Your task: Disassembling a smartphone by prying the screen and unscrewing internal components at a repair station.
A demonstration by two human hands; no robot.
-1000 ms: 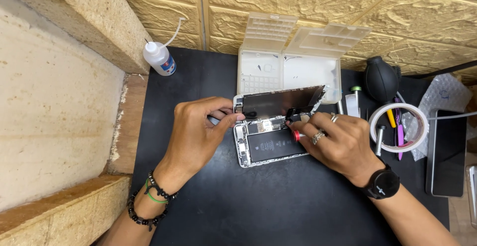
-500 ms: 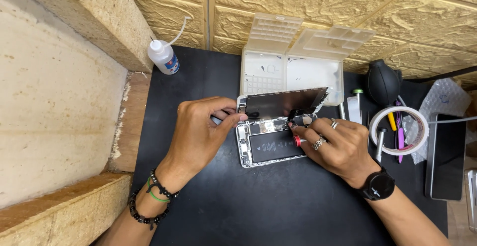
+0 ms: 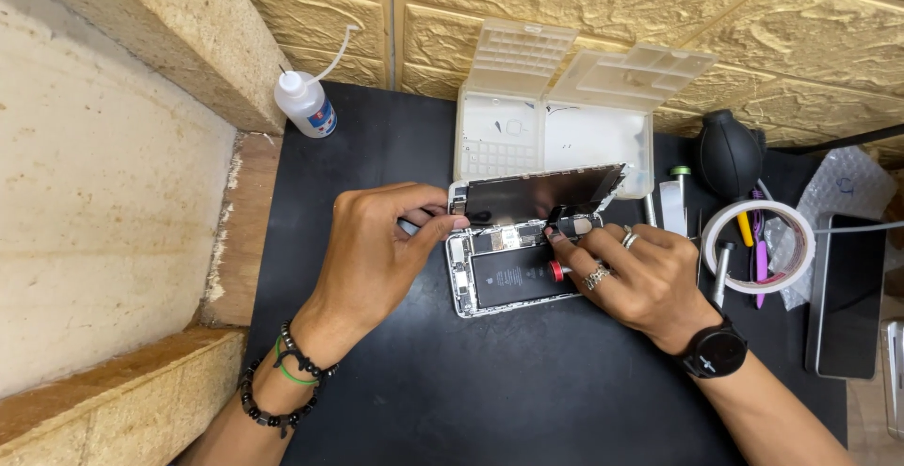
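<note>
Opened phone (image 3: 513, 278) flat on black mat (image 3: 527, 391), mid-mat, just in front of white parts box (image 3: 551, 136). Screen panel (image 3: 541, 193) already lifted, tilted up along far edge of phone; battery and boards exposed, not yet removed. Left hand (image 3: 377, 254) at phone's left end, fingertips pinched on panel corner. Right hand (image 3: 636, 278) at phone's right end, fingers closed around red-handled tool (image 3: 556, 270), tip near hinge-side connectors. Tape roll (image 3: 758, 245) right of phone; squeeze bottle (image 3: 304, 104) far left.
</note>
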